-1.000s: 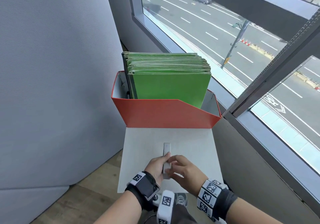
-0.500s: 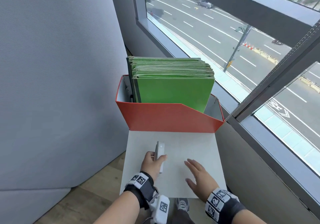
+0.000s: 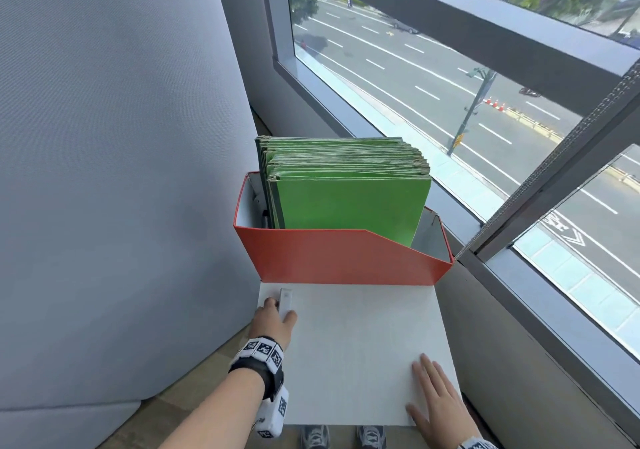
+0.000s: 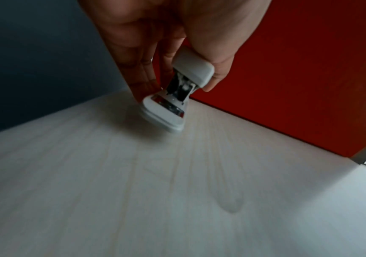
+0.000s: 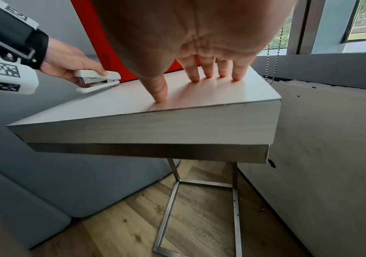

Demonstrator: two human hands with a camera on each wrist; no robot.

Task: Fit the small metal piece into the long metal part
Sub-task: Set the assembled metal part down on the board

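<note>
Now shifted to the desk's (image 3: 363,362) upper-left corner: stapler (image 3: 286,302) gripped in left hand (image 3: 273,322), apparently for setting down. Lower right, right hand (image 3: 437,400) flat and spread, holding nothing, likely steadying.

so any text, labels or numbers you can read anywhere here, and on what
No readable words or numbers in any view.
Wrist bands: black-and-white square code markers only, no letters.
Stapler held by the left hand: no brand visible.
Green folders and red box: unmarked.
Road outside: white painted markings, too distorted to read.
</note>
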